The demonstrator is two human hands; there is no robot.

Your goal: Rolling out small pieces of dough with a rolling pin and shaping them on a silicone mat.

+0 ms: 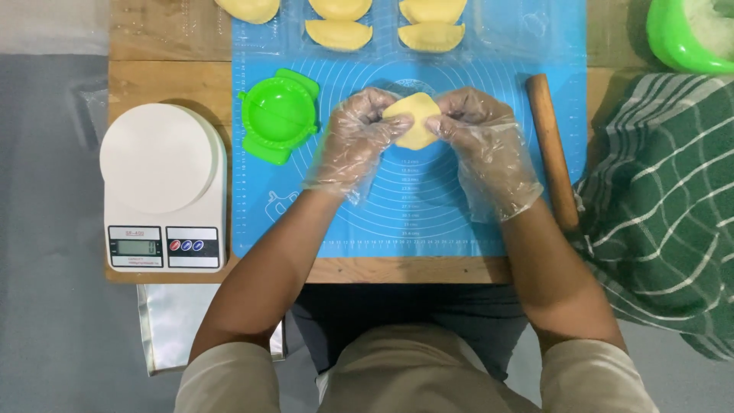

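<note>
both hands in clear plastic gloves are working over the blue silicone baking mat (428, 222): the left hand (353, 138) and right hand (483, 141) are pinching the edges of a pale yellow dough piece (415, 118) held between them, above the mat's middle. just left, a green plastic dumpling press (278, 115) is lying open; right, a wooden rolling pin (552, 149). farther off, folded yellow dumplings (339, 34) are sitting.

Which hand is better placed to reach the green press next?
Probably the left hand: the press lies just beside it on the mat. The right hand is further, beyond the dough that both hold.
</note>
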